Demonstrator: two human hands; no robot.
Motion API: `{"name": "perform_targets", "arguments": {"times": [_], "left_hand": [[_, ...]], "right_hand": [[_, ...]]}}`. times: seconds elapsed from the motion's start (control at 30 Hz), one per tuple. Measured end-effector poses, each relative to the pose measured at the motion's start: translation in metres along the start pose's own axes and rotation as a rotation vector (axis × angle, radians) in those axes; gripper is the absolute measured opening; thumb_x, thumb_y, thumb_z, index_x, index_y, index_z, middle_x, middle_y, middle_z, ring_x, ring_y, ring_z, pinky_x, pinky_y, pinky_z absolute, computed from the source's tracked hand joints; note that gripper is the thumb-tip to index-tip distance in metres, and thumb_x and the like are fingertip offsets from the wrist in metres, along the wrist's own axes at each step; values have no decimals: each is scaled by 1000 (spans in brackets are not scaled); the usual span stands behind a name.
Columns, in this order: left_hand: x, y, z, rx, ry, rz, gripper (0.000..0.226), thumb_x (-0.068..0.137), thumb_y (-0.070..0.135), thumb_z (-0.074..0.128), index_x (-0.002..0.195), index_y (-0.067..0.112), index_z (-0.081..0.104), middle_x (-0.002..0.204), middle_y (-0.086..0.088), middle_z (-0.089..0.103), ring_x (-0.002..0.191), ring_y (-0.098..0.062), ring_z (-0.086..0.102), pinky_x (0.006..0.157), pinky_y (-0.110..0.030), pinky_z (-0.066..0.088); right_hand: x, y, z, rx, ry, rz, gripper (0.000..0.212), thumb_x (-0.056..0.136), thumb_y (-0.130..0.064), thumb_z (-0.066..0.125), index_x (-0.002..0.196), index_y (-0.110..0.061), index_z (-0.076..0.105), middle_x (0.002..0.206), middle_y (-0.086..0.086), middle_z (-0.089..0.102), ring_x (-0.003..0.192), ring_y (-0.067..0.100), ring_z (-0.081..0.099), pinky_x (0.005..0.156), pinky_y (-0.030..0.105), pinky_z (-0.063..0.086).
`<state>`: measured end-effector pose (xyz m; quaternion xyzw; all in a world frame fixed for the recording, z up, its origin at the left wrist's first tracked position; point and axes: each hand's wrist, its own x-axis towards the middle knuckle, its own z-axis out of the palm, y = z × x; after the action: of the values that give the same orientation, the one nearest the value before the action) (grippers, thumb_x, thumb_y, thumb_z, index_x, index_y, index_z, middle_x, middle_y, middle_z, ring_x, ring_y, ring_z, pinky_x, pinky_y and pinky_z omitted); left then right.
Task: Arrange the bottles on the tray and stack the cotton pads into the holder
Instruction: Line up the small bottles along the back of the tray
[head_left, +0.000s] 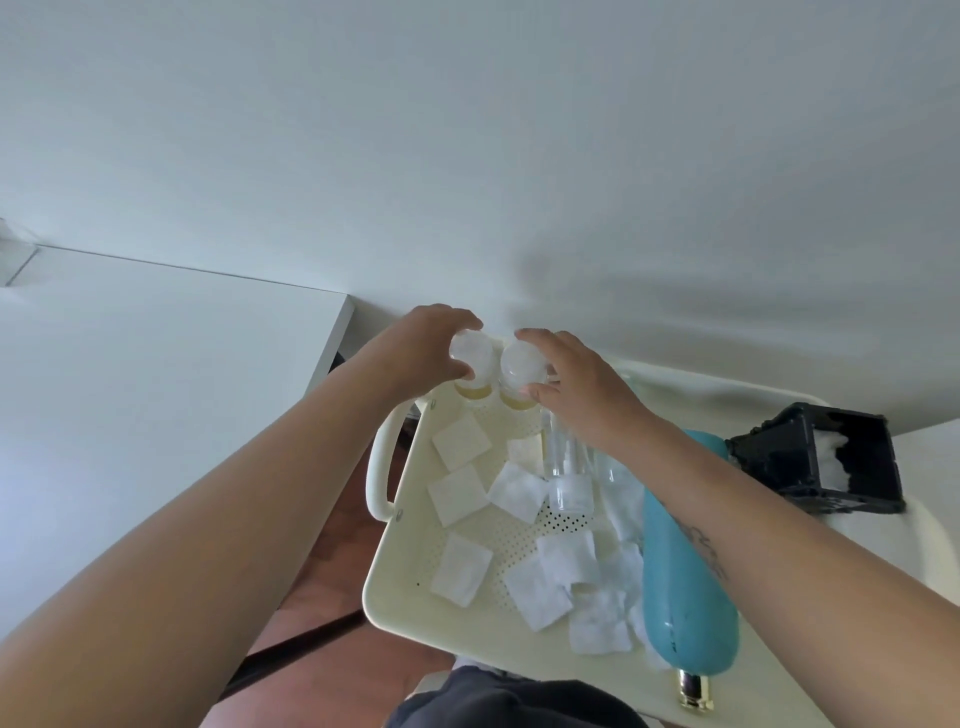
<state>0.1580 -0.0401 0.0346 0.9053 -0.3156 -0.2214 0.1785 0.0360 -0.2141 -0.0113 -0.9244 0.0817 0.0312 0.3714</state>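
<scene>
Both hands are up at the far end of the cream tray (395, 587), at about twelve o'clock from the tray's middle. The left hand (423, 345) is clenched round the clear cap of one small bottle (471, 353), fingers curled over the top and thumb underneath. The right hand (576, 387) grips the cap of a second small bottle (521, 364), fingertips on its far side and thumb on its near side. The two bottles stand upright side by side, touching or very nearly so, each with yellowish liquid showing below the cap, right against the tray's far rim.

Down the tray, square white cotton pads (461, 441) lie loose across the perforated floor, some flat and apart at nine o'clock, others overlapping in a heap toward five o'clock. A clear spray bottle (566, 467) lies on its side just under the right wrist, around two o'clock from the tray's middle. A tall teal bottle (685, 582) lies on its side along the tray's right edge at four o'clock, partly crossed by the right forearm, its gold cap (693, 688) pointing toward the camera.

Out on the white bench (924, 467), at three o'clock and clear of the tray, sits a black holder (810, 457) tipped over, with white cotton showing in its open mouth.
</scene>
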Motion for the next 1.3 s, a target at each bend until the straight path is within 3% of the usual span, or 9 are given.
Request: {"name": "perform_targets", "arguments": {"times": [0.2,0.37,0.47,0.63,0.73,0.83,0.93,1.13,1.3], "left_hand": [[-3,0,0,-28,5,-3,59,83,21,76,137,23,53,131,0,58,97,-11,51,90,-28,44],[-12,8,1,11,-1,4,66,84,23,75,143,24,45,136,-1,53,114,-16,53,95,-29,42],[-22,15,2,35,115,30,62,85,23,73,141,22,47,136,-2,52,112,-19,56,90,-33,48],[-46,32,20,-70,327,138,45,86,22,72,128,21,57,119,2,61,102,-17,59,78,-29,48],[-64,49,47,-78,300,230,35,87,24,71,120,21,61,111,3,64,97,-17,60,77,-33,52],[-74,60,78,10,260,307,31,87,23,71,117,16,66,111,0,67,100,-23,62,82,-35,51],[-80,64,104,74,150,344,35,86,22,72,120,14,66,116,-2,65,105,-27,59,84,-41,53],[-85,61,126,278,51,441,51,75,12,75,124,21,65,134,-2,60,117,-36,56,86,-48,56],[-80,53,141,439,36,503,62,67,14,84,124,28,64,138,-3,58,117,-39,58,89,-46,55]], "right_hand": [[-2,2,5,0,26,9,57,90,-17,61,140,-33,37,117,-2,50,96,21,57,87,42,52],[-8,2,-1,67,-14,42,68,90,-22,62,145,-41,27,129,-4,48,109,16,53,95,40,48],[-22,3,-8,112,40,59,69,90,-23,62,145,-43,26,134,-6,45,114,14,51,96,38,47],[-60,16,-14,94,211,111,53,93,-20,56,142,-30,39,132,-6,47,119,11,48,96,22,36],[-86,25,-8,42,259,172,47,95,-21,54,140,-25,42,136,-5,46,126,11,44,98,20,32],[-108,29,2,18,256,219,45,96,-23,53,140,-22,44,135,-4,47,125,13,45,99,23,37],[-120,28,15,-15,273,224,43,95,-19,53,138,-18,47,137,-1,46,127,17,45,100,29,41],[-121,27,29,-136,206,286,48,95,-12,52,142,-16,41,154,10,27,140,26,29,105,37,40],[-118,25,32,-258,157,289,44,88,1,56,130,-11,50,156,15,22,142,31,24,95,44,48]]}}
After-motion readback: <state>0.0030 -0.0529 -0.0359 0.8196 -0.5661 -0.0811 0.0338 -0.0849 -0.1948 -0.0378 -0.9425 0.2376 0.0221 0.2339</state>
